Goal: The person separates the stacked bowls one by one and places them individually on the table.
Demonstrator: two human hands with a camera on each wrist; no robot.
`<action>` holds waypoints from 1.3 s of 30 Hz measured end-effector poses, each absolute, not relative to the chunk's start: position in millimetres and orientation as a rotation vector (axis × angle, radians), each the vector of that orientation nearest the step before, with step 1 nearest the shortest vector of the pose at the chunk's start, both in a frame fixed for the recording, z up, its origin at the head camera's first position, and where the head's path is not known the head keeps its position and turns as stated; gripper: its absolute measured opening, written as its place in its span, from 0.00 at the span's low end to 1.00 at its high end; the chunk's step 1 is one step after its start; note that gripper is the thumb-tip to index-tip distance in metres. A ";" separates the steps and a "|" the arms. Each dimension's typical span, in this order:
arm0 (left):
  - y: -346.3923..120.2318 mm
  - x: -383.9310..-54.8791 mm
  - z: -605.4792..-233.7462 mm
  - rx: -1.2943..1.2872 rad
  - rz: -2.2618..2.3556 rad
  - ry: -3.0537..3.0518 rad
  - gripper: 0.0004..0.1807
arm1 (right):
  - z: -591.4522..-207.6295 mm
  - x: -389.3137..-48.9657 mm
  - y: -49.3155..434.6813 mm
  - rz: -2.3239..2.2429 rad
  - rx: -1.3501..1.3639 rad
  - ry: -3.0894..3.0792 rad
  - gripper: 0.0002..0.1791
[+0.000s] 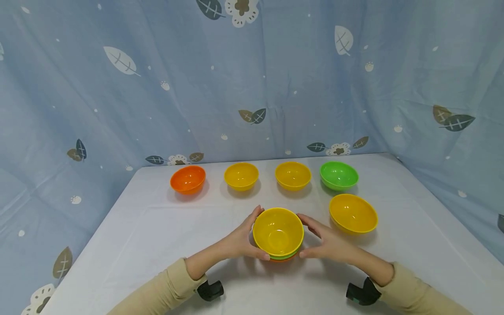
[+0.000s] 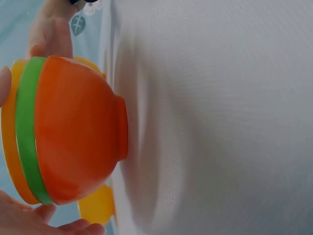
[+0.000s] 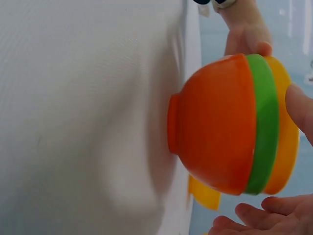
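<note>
A nested stack of bowls stands near the middle front in the head view, with a yellow bowl (image 1: pixel 278 232) on top. Below its rim shows a green bowl (image 2: pixel 30 127), and an orange bowl (image 3: pixel 220 127) forms the bottom. My left hand (image 1: pixel 246 240) holds the stack's left side, thumb at the front of the rim, fingers at the back. At the right side is my right hand (image 1: pixel 327 240), fingers loosely spread about the stack. The right wrist view has its thumb over the yellow rim and lower fingers slightly apart from the bowls. I cannot tell whether the base touches the table.
Along the back of the white table (image 1: pixel 189 232) stand an orange bowl (image 1: pixel 188 180), two yellow bowls (image 1: pixel 241 177) and a green bowl (image 1: pixel 339 176). Another yellow bowl (image 1: pixel 353 214) stands right of the stack, just behind my right hand. A patterned blue curtain (image 1: pixel 197 100) hangs behind.
</note>
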State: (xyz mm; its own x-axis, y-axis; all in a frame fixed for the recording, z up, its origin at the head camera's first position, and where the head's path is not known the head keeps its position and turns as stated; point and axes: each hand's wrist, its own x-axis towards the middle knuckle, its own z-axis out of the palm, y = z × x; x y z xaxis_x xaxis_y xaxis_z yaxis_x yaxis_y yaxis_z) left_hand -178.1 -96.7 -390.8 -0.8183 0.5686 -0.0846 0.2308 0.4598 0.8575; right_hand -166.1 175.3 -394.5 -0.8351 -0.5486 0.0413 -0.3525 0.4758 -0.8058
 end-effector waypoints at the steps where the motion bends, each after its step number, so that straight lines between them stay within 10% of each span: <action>1: -96.3 -177.7 -390.7 0.675 1.301 2.353 0.65 | -395.2 -166.2 174.2 -1.288 -0.774 2.497 0.49; 39: -87.7 -172.3 -388.6 0.646 1.316 2.479 0.62 | -402.6 -166.9 165.2 -1.358 -0.792 2.442 0.48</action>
